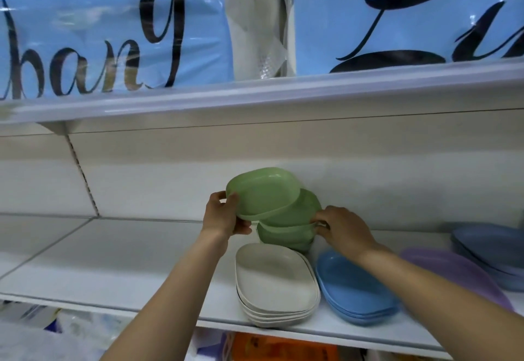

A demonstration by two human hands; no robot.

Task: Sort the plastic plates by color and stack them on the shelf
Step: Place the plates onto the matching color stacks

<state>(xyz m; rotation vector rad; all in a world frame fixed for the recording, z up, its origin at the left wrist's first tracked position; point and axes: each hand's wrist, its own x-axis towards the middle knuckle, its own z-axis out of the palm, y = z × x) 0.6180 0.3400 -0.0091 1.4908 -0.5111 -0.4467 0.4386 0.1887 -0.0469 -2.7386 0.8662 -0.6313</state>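
A white store shelf (113, 261) with a pale back panel holds plastic plates sorted by colour, below an upper shelf (255, 94) stocked with blue packages (85, 20) printed in black script and a white wrapped bundle (258, 20) between them.

A person's left hand (224, 214) grips a green plate (265, 192) by its left rim, with the thumb laid over the top edge and the other fingers curled beneath. The plate is held tilted, clear of the shelf, above and slightly left of the green stack (283, 237) at the back. A second green plate (295, 213) leans at an angle on top of that stack, just under the held one.

The right hand (344, 230) reaches in from the right, its fingers bent against the right rim of the green stack where the leaning plate meets it. The fingertips touch the plastic, but it cannot be told whether they close round an edge or only steady it.

In front of the green stack, a white stack (275, 278) sits at the shelf's front edge. Just beside it to the right is a blue stack (351, 284), partly crossed by the right forearm. Further right lie a purple plate (453, 273) and, behind it, a grey-blue stack (493, 250). Packaged goods (283, 346), among them one in orange, show on the level below.
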